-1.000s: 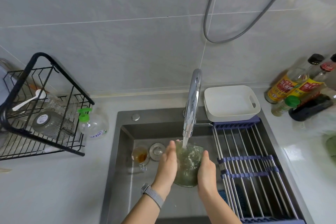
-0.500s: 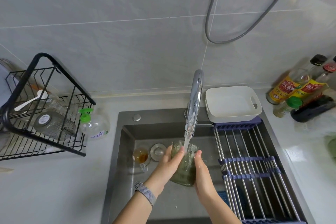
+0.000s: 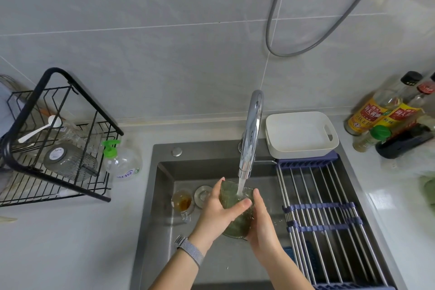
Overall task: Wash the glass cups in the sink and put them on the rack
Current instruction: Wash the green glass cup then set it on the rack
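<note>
Grey sink [image 3: 164, 195], tap [image 3: 250, 134] running. Both hands clamp the green cup [image 3: 235, 219] under the stream: left hand [image 3: 219, 209] wraps its near side, right hand [image 3: 262, 221] cradles the far wall. Advice: rotate cup, rinse inside thoroughly, then rack [image 3: 324, 219] just right of grip.

I see a textured green glass cup [image 3: 235, 221] under a polished, mirror-bright chrome tap [image 3: 250, 134]. The dark grey metal sink [image 3: 162, 195] looks brushed and matt. The roll-up rack of shiny steel rods [image 3: 329, 226] has blue plastic ends. The black wire dish rack [image 3: 58, 186] is matt-coated; the white plastic tray [image 3: 301, 134] is smooth; the pale tabletop [image 3: 70, 242] is faintly glossy.
</note>
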### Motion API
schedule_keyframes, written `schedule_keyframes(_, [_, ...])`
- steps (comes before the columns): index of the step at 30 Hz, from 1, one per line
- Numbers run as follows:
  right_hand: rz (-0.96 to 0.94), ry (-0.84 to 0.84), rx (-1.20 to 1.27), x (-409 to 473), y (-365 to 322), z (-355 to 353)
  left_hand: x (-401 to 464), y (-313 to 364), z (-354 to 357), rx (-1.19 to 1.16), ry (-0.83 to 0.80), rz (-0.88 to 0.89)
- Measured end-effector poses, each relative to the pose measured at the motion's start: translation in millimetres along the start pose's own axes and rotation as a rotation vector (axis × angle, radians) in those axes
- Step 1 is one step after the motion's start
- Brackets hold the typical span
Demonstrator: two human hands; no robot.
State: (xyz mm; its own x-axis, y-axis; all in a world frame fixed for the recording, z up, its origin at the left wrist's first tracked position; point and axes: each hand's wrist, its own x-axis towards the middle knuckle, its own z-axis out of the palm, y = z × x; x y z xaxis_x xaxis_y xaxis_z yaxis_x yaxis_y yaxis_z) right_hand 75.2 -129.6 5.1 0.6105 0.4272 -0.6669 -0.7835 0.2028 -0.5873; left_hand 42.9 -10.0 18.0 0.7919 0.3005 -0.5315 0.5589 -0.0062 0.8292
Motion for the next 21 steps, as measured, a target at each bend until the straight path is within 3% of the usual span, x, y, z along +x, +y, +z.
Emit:
schedule_keyframes(7, [0.016, -0.083, 0.008, -0.1, -7.3, -13.4, -3.7, -2.1, -2.1, -0.116, -0.066, 0.025])
schedule_keyframes(12, [-0.102, 0.035, 0.001, 2.6, -3.5, -18.5, -8.3, -0.4, 1.4, -0.283, -0.162, -0.009])
schedule_keyframes(17, [-0.032, 0.03, 0.035, 0.8, 0.8, -8.4, -7.3, 3.0, 6.1, -0.199, -0.115, 0.086])
schedule_keyframes(21, [0.019, 0.0, -0.051, -3.4, -3.5, -12.6, -8.4, -7.4, 6.0, -0.116, -0.177, 0.121])
